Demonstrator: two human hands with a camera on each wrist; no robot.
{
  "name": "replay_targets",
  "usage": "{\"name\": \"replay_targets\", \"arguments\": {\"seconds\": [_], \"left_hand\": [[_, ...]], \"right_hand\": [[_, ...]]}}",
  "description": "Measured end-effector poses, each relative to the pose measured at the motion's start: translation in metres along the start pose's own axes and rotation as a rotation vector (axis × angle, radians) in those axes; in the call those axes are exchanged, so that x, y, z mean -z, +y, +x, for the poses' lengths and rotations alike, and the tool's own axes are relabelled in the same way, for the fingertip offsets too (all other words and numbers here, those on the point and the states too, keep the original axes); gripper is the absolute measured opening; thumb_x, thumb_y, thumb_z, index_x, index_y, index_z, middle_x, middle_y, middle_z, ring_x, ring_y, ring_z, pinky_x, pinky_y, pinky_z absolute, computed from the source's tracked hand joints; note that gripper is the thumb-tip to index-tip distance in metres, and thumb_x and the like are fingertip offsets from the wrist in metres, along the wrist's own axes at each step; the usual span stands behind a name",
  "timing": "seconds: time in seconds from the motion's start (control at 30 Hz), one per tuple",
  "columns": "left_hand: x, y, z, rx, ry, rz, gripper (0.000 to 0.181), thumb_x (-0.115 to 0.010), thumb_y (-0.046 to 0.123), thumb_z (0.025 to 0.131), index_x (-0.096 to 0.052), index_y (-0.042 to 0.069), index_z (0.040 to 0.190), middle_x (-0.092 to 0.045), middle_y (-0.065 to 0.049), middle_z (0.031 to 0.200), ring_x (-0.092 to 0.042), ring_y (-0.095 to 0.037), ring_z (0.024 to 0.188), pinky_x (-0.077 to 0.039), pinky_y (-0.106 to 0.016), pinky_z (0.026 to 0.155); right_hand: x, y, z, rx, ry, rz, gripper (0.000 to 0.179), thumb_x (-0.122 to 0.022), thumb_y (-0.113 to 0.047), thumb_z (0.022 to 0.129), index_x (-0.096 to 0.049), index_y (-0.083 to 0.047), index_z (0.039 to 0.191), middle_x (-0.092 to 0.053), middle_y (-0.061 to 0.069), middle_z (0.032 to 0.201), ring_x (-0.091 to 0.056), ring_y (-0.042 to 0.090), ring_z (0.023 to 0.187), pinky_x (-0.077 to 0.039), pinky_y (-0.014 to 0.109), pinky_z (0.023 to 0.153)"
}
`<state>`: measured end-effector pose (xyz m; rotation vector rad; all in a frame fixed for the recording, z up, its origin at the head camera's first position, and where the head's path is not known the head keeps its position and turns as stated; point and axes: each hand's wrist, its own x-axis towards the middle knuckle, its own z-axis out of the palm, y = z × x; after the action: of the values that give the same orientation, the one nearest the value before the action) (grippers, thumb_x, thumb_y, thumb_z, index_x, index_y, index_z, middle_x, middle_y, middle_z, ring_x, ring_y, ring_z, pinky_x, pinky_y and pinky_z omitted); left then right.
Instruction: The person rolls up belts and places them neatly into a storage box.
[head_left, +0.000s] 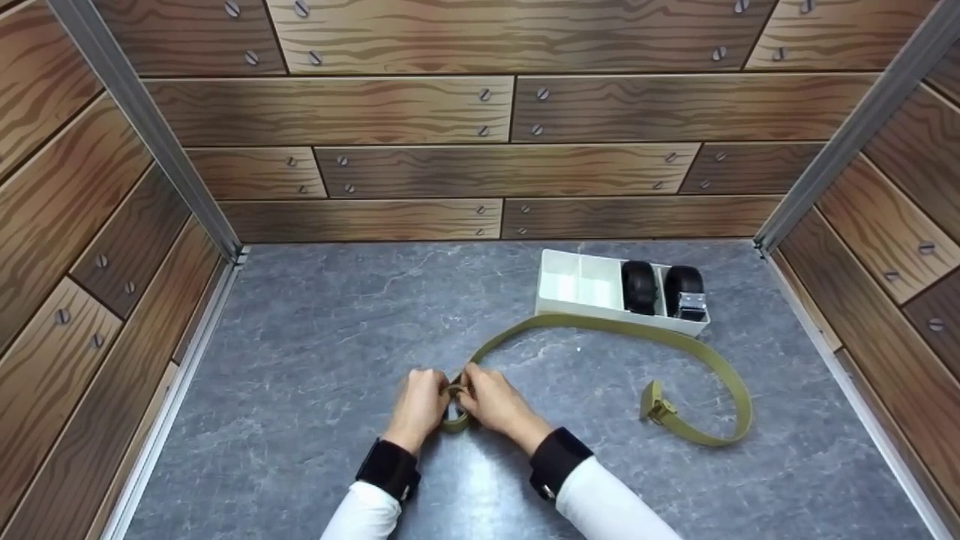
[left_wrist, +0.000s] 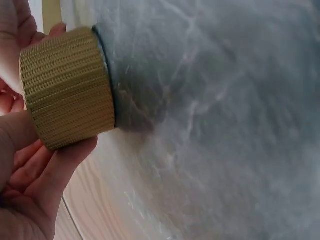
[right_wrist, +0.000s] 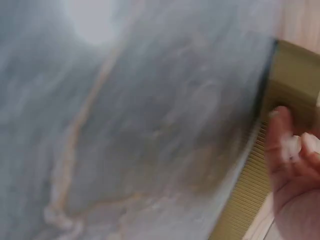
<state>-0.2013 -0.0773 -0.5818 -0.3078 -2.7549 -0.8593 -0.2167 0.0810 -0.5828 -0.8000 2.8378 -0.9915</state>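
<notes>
A long olive webbing belt (head_left: 741, 397) stands on edge, curving from my hands past the white box and round to the right. Its buckle (head_left: 657, 403) lies at the far end, on the floor at right. Close in front of me, the belt's near end forms a small loop. My left hand (head_left: 421, 405) grips this loop from the left, and my right hand (head_left: 495, 397) pinches it from the right. In the left wrist view the ribbed coil (left_wrist: 70, 87) sits between the fingers. The right wrist view has fingers against the belt strip (right_wrist: 250, 182); some fingertips are hidden.
A white divided box (head_left: 559, 300) stands behind the belt, its two right compartments each holding a black rolled belt (head_left: 639, 287), one with a silver buckle (head_left: 691, 303). Wood-patterned walls (head_left: 420, 172) with metal corner strips enclose the grey marbled surface (head_left: 315, 337).
</notes>
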Motion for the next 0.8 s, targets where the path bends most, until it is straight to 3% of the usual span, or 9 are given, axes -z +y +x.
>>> {"name": "replay_targets", "arguments": {"seconds": [0.13, 0.2, 0.33, 0.43, 0.57, 0.7, 0.8], "left_hand": [[-0.0015, 0.0015, -0.0015, 0.020, 0.034, 0.019, 0.013, -0.071, -0.003, 0.071, -0.066, 0.007, 0.064, -0.064, -0.004, 0.062, -0.064, -0.024, 0.059, -0.049, -0.035, 0.052], [-0.0014, 0.0023, -0.0015, 0.023, 0.020, 0.026, 0.012, -0.070, -0.002, 0.070, -0.064, 0.007, 0.065, -0.063, -0.005, 0.062, -0.063, -0.025, 0.058, -0.049, -0.036, 0.051], [-0.0002, 0.0046, -0.0002, 0.011, -0.041, 0.047, 0.012, -0.071, 0.003, 0.074, -0.063, 0.007, 0.066, -0.064, -0.007, 0.064, -0.063, -0.026, 0.058, -0.048, -0.035, 0.050], [0.0005, 0.0064, 0.0018, -0.022, -0.069, 0.098, 0.018, -0.070, 0.004, 0.076, -0.060, 0.008, 0.062, -0.064, -0.010, 0.064, -0.064, -0.030, 0.058, -0.049, -0.038, 0.050], [0.0004, 0.0082, 0.0049, -0.029, -0.078, 0.168, 0.020, -0.068, 0.002, 0.074, -0.056, 0.007, 0.058, -0.063, -0.014, 0.064, -0.064, -0.035, 0.058, -0.050, -0.043, 0.050], [-0.0003, 0.0100, 0.0064, 0.006, -0.086, 0.178, 0.016, -0.067, 0.001, 0.072, -0.057, 0.005, 0.060, -0.064, -0.016, 0.065, -0.064, -0.038, 0.060, -0.050, -0.045, 0.052], [-0.0010, 0.0100, 0.0056, 0.000, -0.100, 0.171, 0.016, -0.067, 0.002, 0.073, -0.056, 0.006, 0.061, -0.063, -0.016, 0.065, -0.064, -0.038, 0.060, -0.050, -0.045, 0.052]], "right_hand": [[0.0019, -0.0062, -0.0025, -0.155, -0.012, 0.092, 0.003, -0.065, -0.005, 0.089, -0.065, -0.002, 0.089, -0.056, -0.004, 0.061, -0.053, 0.005, 0.047, -0.045, 0.023, 0.045], [0.0026, -0.0076, -0.0027, -0.143, 0.001, 0.051, 0.004, -0.065, -0.003, 0.087, -0.069, -0.002, 0.086, -0.060, -0.002, 0.062, -0.055, 0.006, 0.049, -0.046, 0.024, 0.046], [0.0024, -0.0047, -0.0014, 0.005, 0.043, -0.132, 0.007, -0.068, -0.001, 0.083, -0.070, -0.007, 0.080, -0.062, -0.001, 0.069, -0.059, 0.013, 0.063, -0.049, 0.027, 0.057], [0.0018, -0.0014, -0.0013, 0.086, 0.055, -0.181, 0.008, -0.068, -0.002, 0.084, -0.072, -0.009, 0.083, -0.062, 0.000, 0.076, -0.063, 0.017, 0.073, -0.051, 0.029, 0.064], [0.0031, -0.0020, -0.0037, 0.025, 0.038, -0.093, 0.007, -0.066, -0.004, 0.087, -0.073, -0.006, 0.088, -0.062, 0.000, 0.074, -0.061, 0.013, 0.065, -0.050, 0.027, 0.059], [0.0059, -0.0060, -0.0066, -0.084, 0.018, -0.026, 0.012, -0.065, -0.003, 0.086, -0.069, -0.007, 0.076, -0.056, -0.003, 0.060, -0.049, 0.007, 0.049, -0.043, 0.024, 0.046], [0.0068, -0.0069, -0.0071, -0.079, 0.014, -0.076, 0.021, -0.064, -0.001, 0.085, -0.062, -0.011, 0.066, -0.054, -0.003, 0.058, -0.048, 0.009, 0.051, -0.042, 0.025, 0.047]]}}
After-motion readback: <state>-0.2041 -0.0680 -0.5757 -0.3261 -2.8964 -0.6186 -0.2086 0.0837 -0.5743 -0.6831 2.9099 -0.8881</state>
